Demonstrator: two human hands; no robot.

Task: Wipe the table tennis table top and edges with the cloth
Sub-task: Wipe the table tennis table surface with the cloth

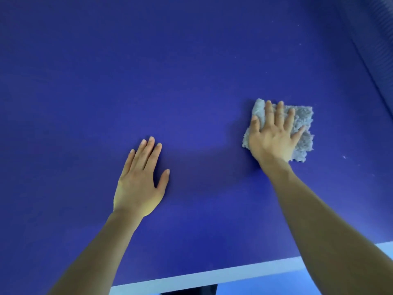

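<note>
Nearest, the left hand (140,184) lies flat and outstretched, holding nothing, bracing on the smooth matte-blue desk (191,71). Further out to its right, the right hand (274,137), splayed wide, presses on the cloth (302,124), a nubbly grey square flat under its palm; even pressure and overlapping strokes toward the pale specks (344,157) right of it would serve best.

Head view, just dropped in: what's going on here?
A person is wiping the blue table tennis table with a grey fluffy cloth. The right hand presses flat on the cloth, fingers spread. The left hand rests flat on the bare table, apart from the cloth. A few white specks lie right of the cloth.
</note>
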